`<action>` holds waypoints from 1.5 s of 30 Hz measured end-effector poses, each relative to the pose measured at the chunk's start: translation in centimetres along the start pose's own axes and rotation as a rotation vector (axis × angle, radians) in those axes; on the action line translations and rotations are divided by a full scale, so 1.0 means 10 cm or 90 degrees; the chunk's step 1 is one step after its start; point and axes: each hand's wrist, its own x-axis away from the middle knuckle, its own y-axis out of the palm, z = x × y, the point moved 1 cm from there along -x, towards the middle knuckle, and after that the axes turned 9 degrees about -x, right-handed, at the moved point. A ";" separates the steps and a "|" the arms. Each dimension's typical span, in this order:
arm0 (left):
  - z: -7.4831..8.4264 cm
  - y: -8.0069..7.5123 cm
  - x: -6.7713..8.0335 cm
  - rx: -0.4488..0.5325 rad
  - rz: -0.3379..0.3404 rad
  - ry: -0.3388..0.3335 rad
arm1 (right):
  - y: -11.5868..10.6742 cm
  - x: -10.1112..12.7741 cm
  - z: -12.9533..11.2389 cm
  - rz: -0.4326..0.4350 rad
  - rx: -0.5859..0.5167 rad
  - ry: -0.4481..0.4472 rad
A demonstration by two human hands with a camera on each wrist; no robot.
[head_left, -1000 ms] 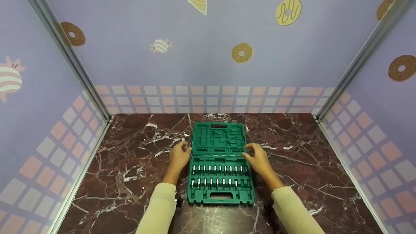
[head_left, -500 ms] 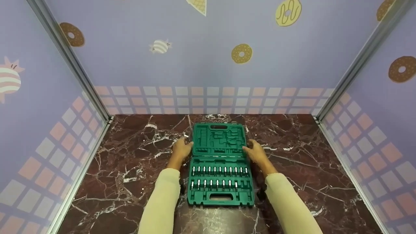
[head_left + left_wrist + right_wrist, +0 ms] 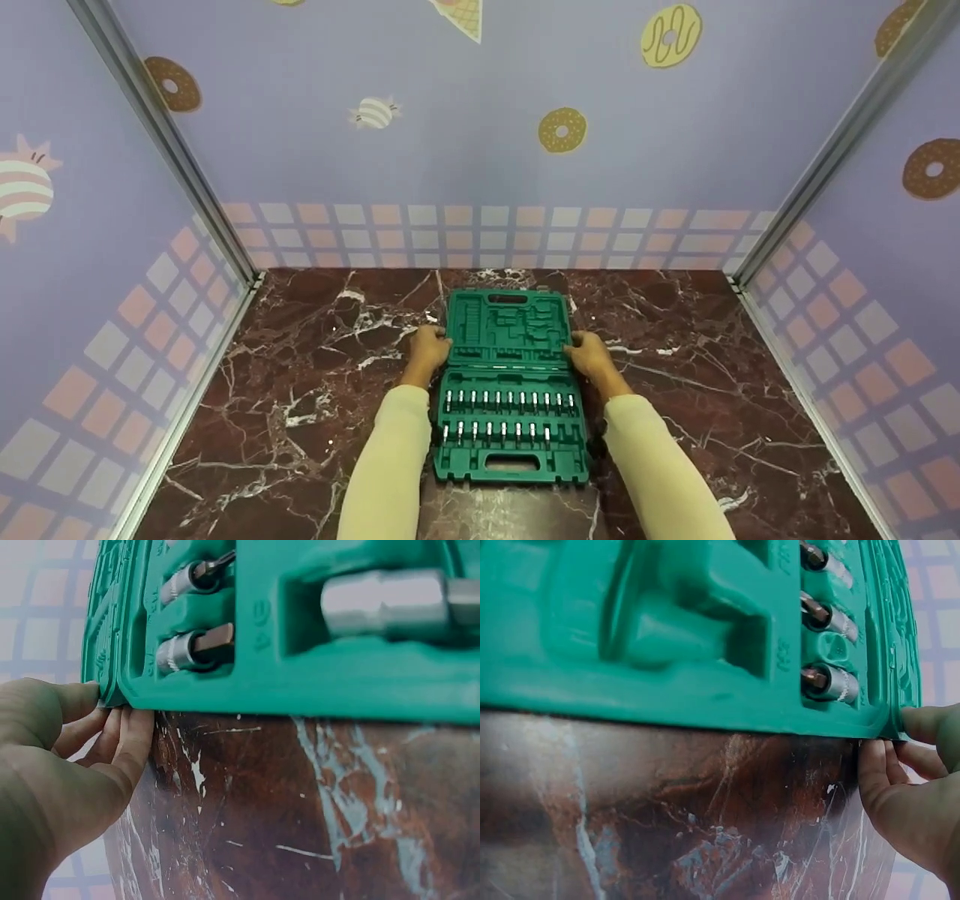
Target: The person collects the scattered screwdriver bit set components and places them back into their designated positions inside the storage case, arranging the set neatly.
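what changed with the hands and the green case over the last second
Both hands moved away from the person along the case's sides and closed in on the lid. The left hand now grips the lid's left edge and the right hand its right edge, thumbs on top, fingers underneath. The green tool case stayed open and flat on the marble table, sockets in their rows.
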 end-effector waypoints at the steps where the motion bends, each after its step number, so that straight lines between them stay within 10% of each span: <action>1: 0.00 0.00 0.00 0.002 0.004 -0.002 | 0.00 0.00 0.00 0.001 -0.007 0.001; 45: 0.18 -0.14 0.13 0.048 0.134 0.117 | -0.19 0.24 -0.13 0.136 -0.051 -0.149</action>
